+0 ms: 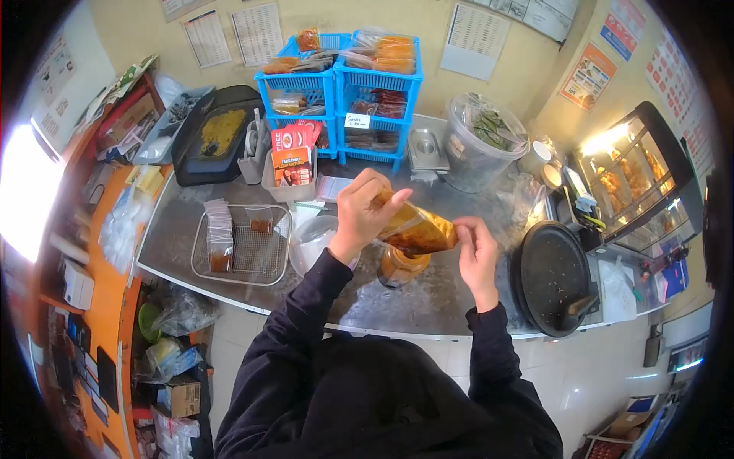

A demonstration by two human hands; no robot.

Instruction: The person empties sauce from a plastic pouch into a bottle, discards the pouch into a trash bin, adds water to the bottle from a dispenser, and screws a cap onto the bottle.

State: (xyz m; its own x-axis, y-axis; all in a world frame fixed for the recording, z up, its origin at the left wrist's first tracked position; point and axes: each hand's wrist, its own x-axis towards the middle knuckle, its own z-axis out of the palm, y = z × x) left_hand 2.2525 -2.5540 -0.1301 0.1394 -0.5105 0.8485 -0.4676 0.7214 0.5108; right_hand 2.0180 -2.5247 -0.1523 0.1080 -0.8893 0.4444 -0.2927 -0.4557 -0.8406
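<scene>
A shiny golden-brown pouch [419, 229] is stretched between my hands, tilted over a jar [402, 266] with orange-brown contents. My left hand [365, 210] grips the pouch's upper left end, fingers curled round it. At the pouch's right corner my right hand [478, 256] pinches the edge between thumb and fingers. The pouch hides part of the jar's mouth. Just left of the jar is a clear round container [310, 243]. Further left, a wire basket [260, 277] holds a stack of small packets [220, 237] and a single brown packet [261, 226].
Blue tiered racks [375, 79] with packets stand at the back of the grey table [164, 237]. A large clear bucket [478, 153] with leaves, a black round tray [552, 275] and a lit glass cabinet [634, 176] are to the right.
</scene>
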